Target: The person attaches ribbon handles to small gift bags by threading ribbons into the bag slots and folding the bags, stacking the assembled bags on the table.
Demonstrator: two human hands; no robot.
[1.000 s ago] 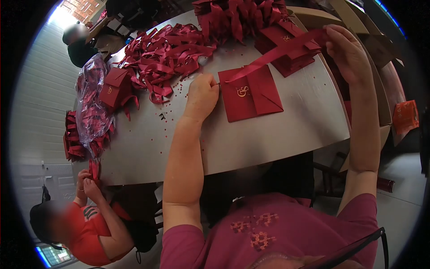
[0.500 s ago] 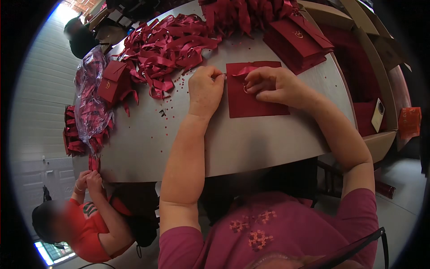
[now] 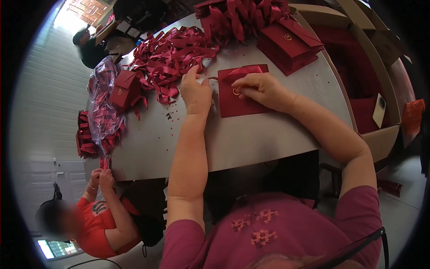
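Note:
A flat dark red paper bag [image 3: 237, 106] with a gold emblem lies on the table in front of me. A red ribbon [image 3: 245, 71] crosses its upper part. My right hand [image 3: 264, 91] is over the bag's right half, its fingers curled and drawn together near the emblem; whatever they may hold is hidden. Left of the bag, my left hand [image 3: 196, 94] has its thumb apart from its fingers, which point at the edge of a heap of red ribbons [image 3: 172, 54]. I see nothing held in it.
A stack of red bags [image 3: 289, 40] stands behind, with more ribboned bags [image 3: 242, 15] beyond. A cardboard box [image 3: 380, 134] is at right, a phone [image 3: 379, 110] on it. Plastic-wrapped goods [image 3: 102, 107] lie left, near a co-worker in an orange shirt [image 3: 107, 222]. Confetti-like bits dot the table.
My left hand has opened from a pinch beside the bag and turned toward the ribbon heap. The right hand's fingers have drawn closer together over the emblem. The whole view has shifted slightly.

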